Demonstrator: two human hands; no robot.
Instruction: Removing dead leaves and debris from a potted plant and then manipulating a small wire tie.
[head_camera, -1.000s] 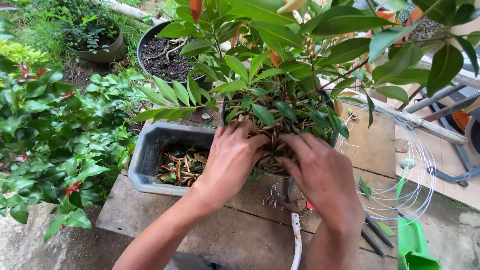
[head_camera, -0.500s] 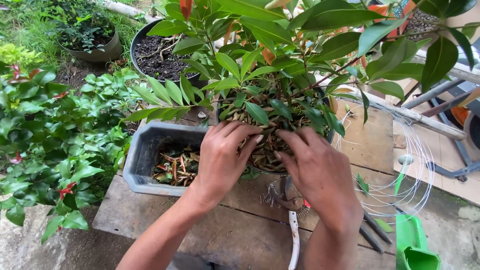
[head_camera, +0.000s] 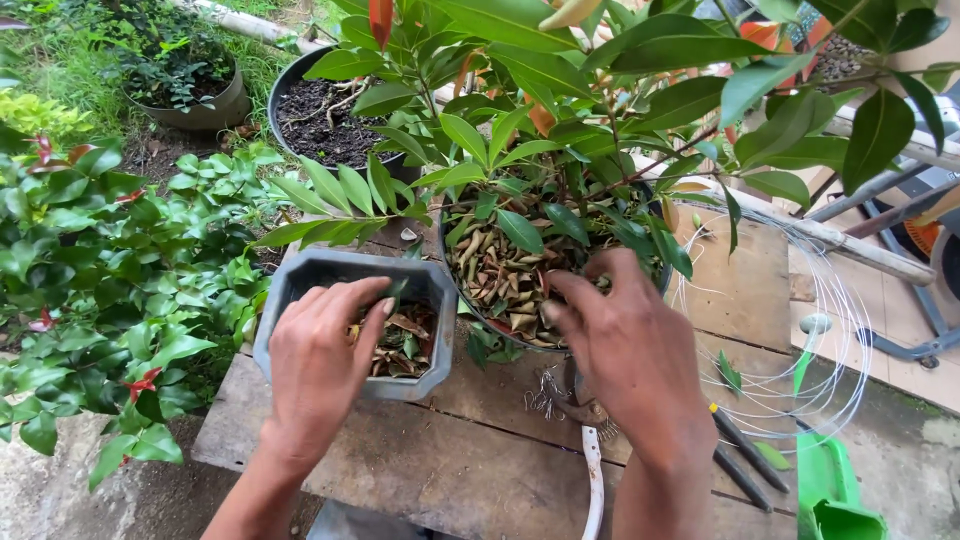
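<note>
A round dark plant pot (head_camera: 655, 285) stands on a rough wooden bench (head_camera: 480, 450), its soil covered with dry brown fallen leaves (head_camera: 500, 280) under a leafy shrub (head_camera: 560, 120) with green and reddish foliage; the person's right hand (head_camera: 625, 345) rests at the near rim of this pot, fingers curled loosely inward over the leaf litter, seemingly gathering some, though whether anything is actually pinched cannot be told. Just to the left, touching or nearly touching the pot, sits a grey rectangular planter (head_camera: 345, 275) already holding a small heap of the same dry leaves; the left hand (head_camera: 320, 370) lies over its near edge, fingers together and bent down into the tray, the fingertips among the debris.

The step in hand looks like clearing dead leaves off the potted soil and dropping them into the grey tray; by the look of it much litter remains in the pot, so the next move calls for a careful pinch among the stems without tearing live leaves.

Further out: a white-handled tool (head_camera: 592, 480) lies on the bench by the right wrist; coils of thin wire (head_camera: 800, 330) lie to the right; a green plastic scoop (head_camera: 825, 480) sits at the bench's corner; a large black pot of bare soil (head_camera: 320, 115) stands behind; green bushes (head_camera: 100, 270) crowd the left.
</note>
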